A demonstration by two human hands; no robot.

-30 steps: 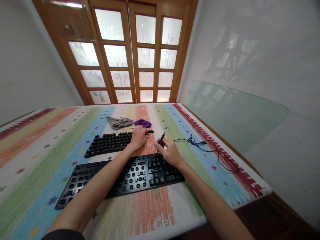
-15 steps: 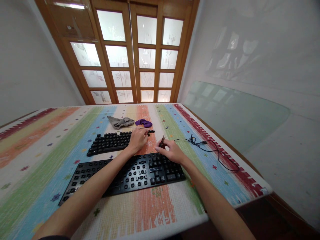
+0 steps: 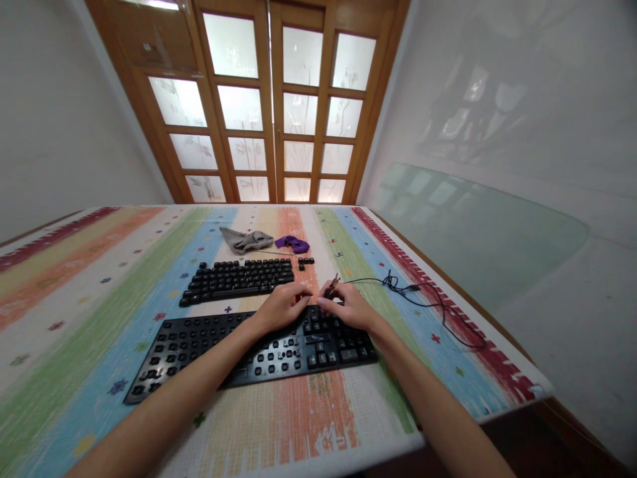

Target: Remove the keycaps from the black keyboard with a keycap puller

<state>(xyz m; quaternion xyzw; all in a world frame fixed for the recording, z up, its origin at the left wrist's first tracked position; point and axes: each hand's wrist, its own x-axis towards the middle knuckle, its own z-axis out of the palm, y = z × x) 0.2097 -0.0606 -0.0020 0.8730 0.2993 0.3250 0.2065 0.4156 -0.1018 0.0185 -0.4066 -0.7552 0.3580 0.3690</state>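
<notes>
My left hand hovers over the upper edge of a black keyboard, its fingers bent and the thumb a little apart, with nothing visible between them. Close to its right, my right hand is closed around a small dark pronged tool, thin tips pointing up. The keyboard's left and middle parts have lost their keycaps; those at the right are still on. Behind it, the removed keycaps lie in keyboard-like rows, and a few loose keycaps sit just right of the rows.
A grey cloth and a purple cloth lie behind the keycaps, a thin rod in front of them. The keyboard's black cable runs in loops to the right. A striped cloth covers the table.
My left hand has drawn back from the loose keycaps to the keyboard's upper edge, beside my right hand. The right hand keeps hold of the tool. The view has shifted slightly.
</notes>
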